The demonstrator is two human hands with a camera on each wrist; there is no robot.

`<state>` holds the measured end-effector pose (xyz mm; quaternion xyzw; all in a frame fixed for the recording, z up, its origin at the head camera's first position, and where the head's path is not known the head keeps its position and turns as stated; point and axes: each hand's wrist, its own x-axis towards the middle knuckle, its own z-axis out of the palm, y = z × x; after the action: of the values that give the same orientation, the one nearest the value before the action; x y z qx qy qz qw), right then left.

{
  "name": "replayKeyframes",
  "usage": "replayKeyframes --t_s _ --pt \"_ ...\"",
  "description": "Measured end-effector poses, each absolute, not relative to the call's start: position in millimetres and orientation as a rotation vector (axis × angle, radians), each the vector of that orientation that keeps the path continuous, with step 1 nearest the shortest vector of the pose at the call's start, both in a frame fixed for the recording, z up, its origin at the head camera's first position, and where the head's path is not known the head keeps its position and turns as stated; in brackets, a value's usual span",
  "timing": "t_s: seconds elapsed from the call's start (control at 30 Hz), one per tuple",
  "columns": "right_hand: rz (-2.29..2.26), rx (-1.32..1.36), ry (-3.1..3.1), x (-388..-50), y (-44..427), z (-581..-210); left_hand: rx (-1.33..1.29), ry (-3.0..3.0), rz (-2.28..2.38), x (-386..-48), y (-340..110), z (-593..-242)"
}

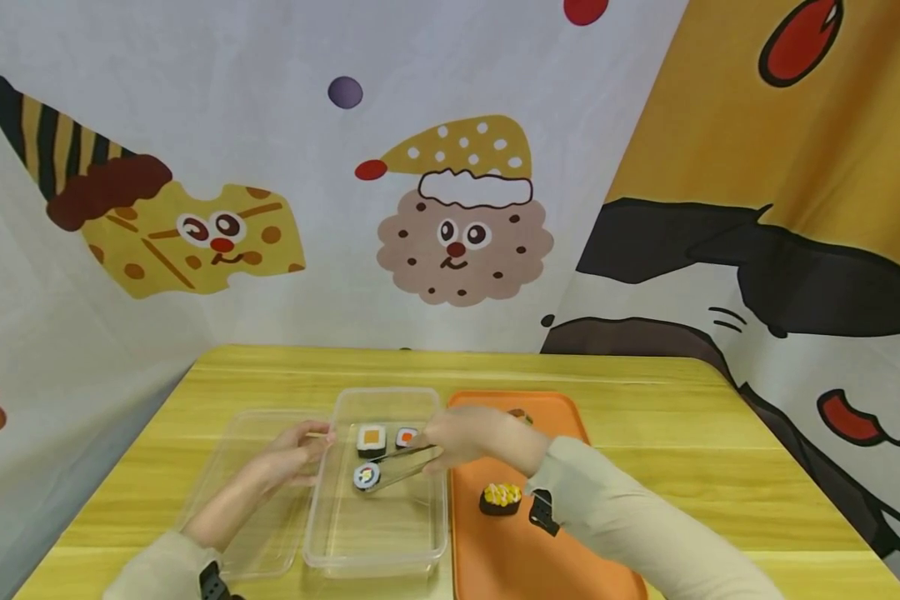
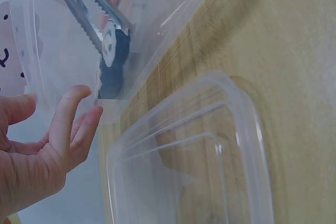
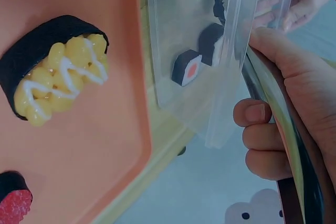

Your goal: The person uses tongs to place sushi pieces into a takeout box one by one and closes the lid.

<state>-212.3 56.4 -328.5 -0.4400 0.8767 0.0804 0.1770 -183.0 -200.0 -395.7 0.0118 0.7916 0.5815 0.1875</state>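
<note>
My left hand [image 1: 288, 457] is at the left rim of a clear container [image 1: 376, 560]; in the left wrist view its thumb and slightly bent fingers [image 2: 72, 108] rest against the rim and wall. My right hand [image 1: 465, 433] grips metal tongs [image 1: 401, 477], whose serrated tips reach into the container around a round sushi roll [image 1: 367, 476]. Behind that roll are a sushi piece with a yellow-orange centre [image 1: 371, 440] and a smaller one with an orange-red centre [image 1: 407, 437]. In the right wrist view my fingers [image 3: 265, 140] curl round the tong handles.
Right of the container lies an orange tray [image 1: 525, 567] with a corn-topped sushi [image 1: 501, 498]; another piece is partly behind my right arm. A red-topped piece [image 3: 16, 205] shows in the right wrist view. A clear lid or shallow tray [image 1: 258, 554] lies left.
</note>
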Motion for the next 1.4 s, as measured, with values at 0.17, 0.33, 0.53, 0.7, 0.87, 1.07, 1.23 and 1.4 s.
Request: replayKeyframes --t_s 0.17,0.33,0.53,0.7,0.87,1.07,1.23,1.4 --pt "0.221 -1.267 2.466 -213.6 53.3 -331.2 0.030 2.230 1.633 -183.2 -198.6 -394.8" --pt "0.234 -1.293 2.454 -215.8 51.7 -333.9 0.023 2.233 1.630 -182.8 -199.3 -394.9" --pt "0.223 -1.268 2.454 -212.6 47.9 -327.4 0.027 2.236 1.622 -182.4 -199.5 -394.3" --pt "0.218 -1.250 2.461 -213.1 46.1 -326.7 0.028 2.234 1.613 -182.2 -200.3 -393.0" --pt "0.221 -1.245 2.458 -213.4 45.9 -327.0 0.025 2.231 1.605 -182.0 -200.8 -392.3" --pt "0.251 -1.236 2.467 -213.5 46.4 -328.8 0.020 2.237 1.597 -181.9 -199.7 -392.0" --pt "0.252 -1.210 2.485 -211.6 46.6 -328.4 0.022 2.232 1.600 -181.8 -199.4 -392.1" --pt "0.259 -1.207 2.503 -212.4 46.7 -330.6 0.014 2.220 1.615 -181.8 -199.4 -392.0"
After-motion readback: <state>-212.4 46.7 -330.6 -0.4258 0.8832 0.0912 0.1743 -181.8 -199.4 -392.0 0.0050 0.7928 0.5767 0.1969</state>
